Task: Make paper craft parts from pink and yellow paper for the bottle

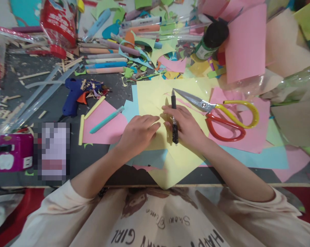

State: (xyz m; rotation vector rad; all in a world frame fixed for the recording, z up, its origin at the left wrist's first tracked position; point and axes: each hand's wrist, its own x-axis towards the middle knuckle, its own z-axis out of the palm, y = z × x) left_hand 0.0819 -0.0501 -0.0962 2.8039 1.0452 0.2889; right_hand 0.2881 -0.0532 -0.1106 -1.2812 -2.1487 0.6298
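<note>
My right hand [182, 124] holds a black pen [173, 99] between its fingers, the pen pointing away from me over yellow paper [152, 96]. On the left part of that paper rests my left hand [141, 132], its fingers curled and close together; whether anything small is between them is hidden. Open-bladed or closed I cannot tell for certain, but scissors [203, 104] with one yellow and one red handle lie just right of my right hand. Pink paper [105, 127] with a teal rolled stick [107, 120] on it lies left of my left hand.
A blue glue gun [73, 96], a phone [54, 151] and a purple box [14, 152] are at the left. Behind are markers [105, 64], a red-labelled bottle [59, 24], a black-capped bottle [211, 39] and paper scraps. Pink sheets [246, 44] stand at the right.
</note>
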